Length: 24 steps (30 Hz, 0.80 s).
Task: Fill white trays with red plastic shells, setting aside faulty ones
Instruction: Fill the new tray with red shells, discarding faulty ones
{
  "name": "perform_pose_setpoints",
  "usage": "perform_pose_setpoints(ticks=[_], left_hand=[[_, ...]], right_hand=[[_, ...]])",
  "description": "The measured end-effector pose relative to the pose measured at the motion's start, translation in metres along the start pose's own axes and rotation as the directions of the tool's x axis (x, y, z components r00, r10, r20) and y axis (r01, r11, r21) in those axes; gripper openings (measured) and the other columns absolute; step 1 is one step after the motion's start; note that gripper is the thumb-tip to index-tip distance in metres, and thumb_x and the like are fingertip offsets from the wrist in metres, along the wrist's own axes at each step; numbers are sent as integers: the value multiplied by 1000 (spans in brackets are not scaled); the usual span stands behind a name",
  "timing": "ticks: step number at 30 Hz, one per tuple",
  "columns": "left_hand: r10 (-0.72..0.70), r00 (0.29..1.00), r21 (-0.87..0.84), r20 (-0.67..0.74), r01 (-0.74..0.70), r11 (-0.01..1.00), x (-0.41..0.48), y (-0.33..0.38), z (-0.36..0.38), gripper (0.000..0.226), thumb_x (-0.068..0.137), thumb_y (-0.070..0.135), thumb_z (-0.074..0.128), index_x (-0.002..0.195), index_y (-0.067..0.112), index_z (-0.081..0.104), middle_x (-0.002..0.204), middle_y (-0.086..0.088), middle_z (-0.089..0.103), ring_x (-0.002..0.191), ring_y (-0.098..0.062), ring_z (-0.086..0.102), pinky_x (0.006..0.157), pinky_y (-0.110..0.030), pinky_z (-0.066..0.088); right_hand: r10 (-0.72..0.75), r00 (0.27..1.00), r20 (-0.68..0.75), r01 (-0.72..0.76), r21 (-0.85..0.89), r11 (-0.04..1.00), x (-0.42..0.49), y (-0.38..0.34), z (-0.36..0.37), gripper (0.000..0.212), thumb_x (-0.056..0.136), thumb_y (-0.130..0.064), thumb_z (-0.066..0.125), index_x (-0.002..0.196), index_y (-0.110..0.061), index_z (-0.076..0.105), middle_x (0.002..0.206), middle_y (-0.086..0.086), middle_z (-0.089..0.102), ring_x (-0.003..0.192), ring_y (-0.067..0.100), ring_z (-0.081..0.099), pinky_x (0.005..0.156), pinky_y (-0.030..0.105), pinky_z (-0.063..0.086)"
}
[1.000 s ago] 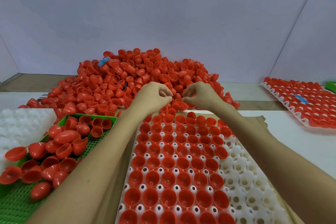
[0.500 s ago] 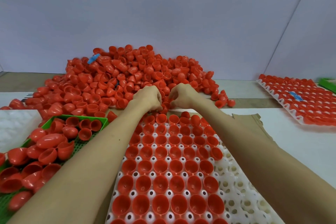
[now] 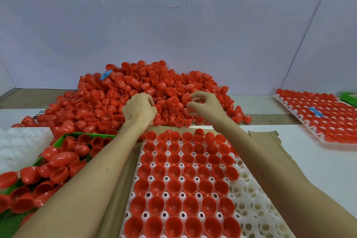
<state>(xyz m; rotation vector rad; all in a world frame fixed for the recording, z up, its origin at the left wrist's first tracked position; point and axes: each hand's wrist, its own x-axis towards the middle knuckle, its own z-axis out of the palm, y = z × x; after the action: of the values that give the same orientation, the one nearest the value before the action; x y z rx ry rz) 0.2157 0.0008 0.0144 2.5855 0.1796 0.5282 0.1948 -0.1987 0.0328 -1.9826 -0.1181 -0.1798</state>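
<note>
A big heap of red plastic shells [image 3: 146, 92] lies at the back of the table. In front of me a white tray [image 3: 251, 199] holds red shells in most cells; its right columns are bare. My left hand [image 3: 139, 111] rests knuckles-up on the near edge of the heap, fingers curled down among shells; what it holds is hidden. My right hand [image 3: 204, 106] hovers over the heap with fingers pinching a red shell [image 3: 186, 97].
A green tray [image 3: 63, 138] at the left holds loose red shells. A white foam tray [image 3: 17, 145] lies at far left. A filled white tray [image 3: 320, 118] sits at the right. Brown cardboard [image 3: 270, 141] lies under the middle tray. A wall stands close behind.
Both hands moved from the tray's far edge up into the heap and spread apart. The right hand opened its fist and took hold of a shell.
</note>
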Motion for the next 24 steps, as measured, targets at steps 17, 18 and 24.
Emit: perform_pose_setpoints(ticks=[17, 18, 24], left_hand=[[518, 817, -800, 252, -125, 587, -94, 33, -70, 26, 87, 50, 73, 107, 35, 70, 104, 8, 74, 85, -15, 74, 78, -32, 60], [507, 827, -786, 240, -141, 602, -96, 31, -69, 22, 85, 46, 77, 104, 37, 71, 106, 10, 74, 87, -14, 74, 81, -33, 59], [387, 903, -897, 187, -3, 441, -107, 17, -60, 29, 75, 31, 85, 102, 32, 73, 101, 17, 73, 86, -4, 72, 73, -14, 54]], right_hand=[[-194, 981, -31, 192, 359, 914, -114, -26, -20, 17, 83, -29, 81, 95, -21, 71, 87, 2, 75, 81, 18, 72, 75, 24, 56], [-265, 964, -35, 263, 295, 919, -116, -25, -17, 13, 84, -26, 81, 92, -20, 72, 86, 2, 75, 82, 16, 72, 75, 23, 57], [-431, 899, -76, 438, 144, 887, -116, -11, -10, 8, 84, -13, 80, 90, -15, 76, 103, -4, 73, 101, 20, 70, 79, 28, 59]])
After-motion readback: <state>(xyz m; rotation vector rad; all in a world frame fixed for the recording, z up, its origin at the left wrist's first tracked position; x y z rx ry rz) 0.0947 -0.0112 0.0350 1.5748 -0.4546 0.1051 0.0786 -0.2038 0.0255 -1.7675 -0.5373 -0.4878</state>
